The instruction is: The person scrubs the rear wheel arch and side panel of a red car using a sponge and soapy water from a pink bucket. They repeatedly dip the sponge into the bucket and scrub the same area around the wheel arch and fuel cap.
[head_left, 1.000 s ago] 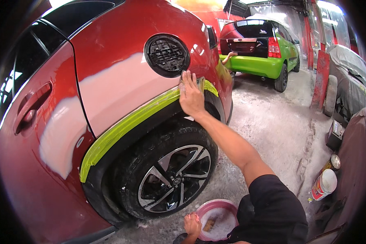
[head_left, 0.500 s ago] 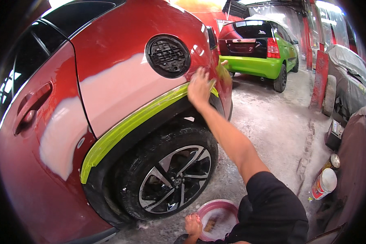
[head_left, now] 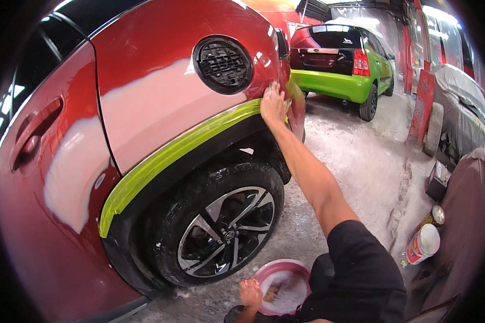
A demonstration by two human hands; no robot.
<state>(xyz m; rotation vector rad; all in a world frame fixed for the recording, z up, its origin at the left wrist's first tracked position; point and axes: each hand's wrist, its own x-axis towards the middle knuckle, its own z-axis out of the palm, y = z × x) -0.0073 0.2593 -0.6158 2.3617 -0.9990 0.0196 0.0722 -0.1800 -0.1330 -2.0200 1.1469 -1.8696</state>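
My right hand (head_left: pixel 275 103) presses against the red car's rear side panel (head_left: pixel 161 105), just above the far end of the yellow-green masking tape (head_left: pixel 183 148) edging the wheel arch. Its fingers are bent and close together, and whatever lies under them is hidden. Low in the picture, my left hand (head_left: pixel 250 293) is curled closed beside the pink basin (head_left: pixel 260 275); I cannot make out anything inside it. Cloudy, whitish water fills the basin, with a brownish block (head_left: pixel 272 293) in it. Pale pink sanded patches spread over the panel and rear door.
The wheel (head_left: pixel 226 234) stands below the taped arch. A round black fuel-filler recess (head_left: pixel 223 64) sits left of my right hand. Behind is a green car (head_left: pixel 334 86). Along the right are a white bucket (head_left: pixel 427 240), a can, a battery-like box (head_left: pixel 438 180) and a covered vehicle (head_left: pixel 461 102).
My right hand has shifted slightly right and down along the panel edge, its fingers now closer together. My left hand remains by the basin. The whole view has moved a little.
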